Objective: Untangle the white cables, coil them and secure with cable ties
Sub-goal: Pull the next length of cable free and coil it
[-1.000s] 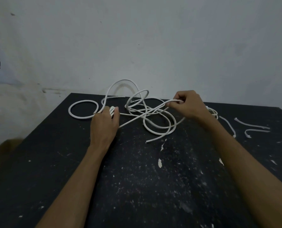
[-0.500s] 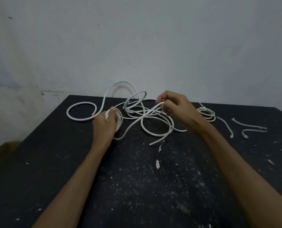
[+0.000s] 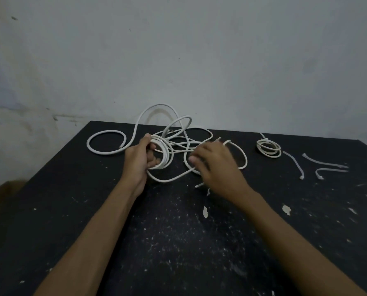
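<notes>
Left hand (image 3: 138, 160) grips a small coil (image 3: 164, 153) of thin white cable, thumb over the top, fingers curled through the loops. The coil shows more turns than half a sec ago, when only a couple sat against the palm, so winding is progressing. Right hand (image 3: 215, 165) has dropped from the raised pinch it had 0.5 s ago, down and toward the person, and now sits low over the loose strands w/ fingers curled. It's motion-blurred, so whether it's actually pinching the strand or just sweeping over it, can't tell; prob. fetching the next length to feed to the left.

The tangle (image 3: 184, 137) lies just beyond and between both hands, still knotted, one tall loop arching up toward the wall. The thick white cable (image 3: 105, 144) curls in a ring just left of the left hand, untouched. A free cable end (image 3: 199, 185) lies just under the right hand's near side.

Right of the right hand, well apart: a finished, tied small coil (image 3: 269, 148), then three spare cable ties (image 3: 325, 165) on the black table (image 3: 178, 242).

Read: one cable done, second mid-coil, the thick one and the knot still to go. The tie step for this coil isn't near yet.
</notes>
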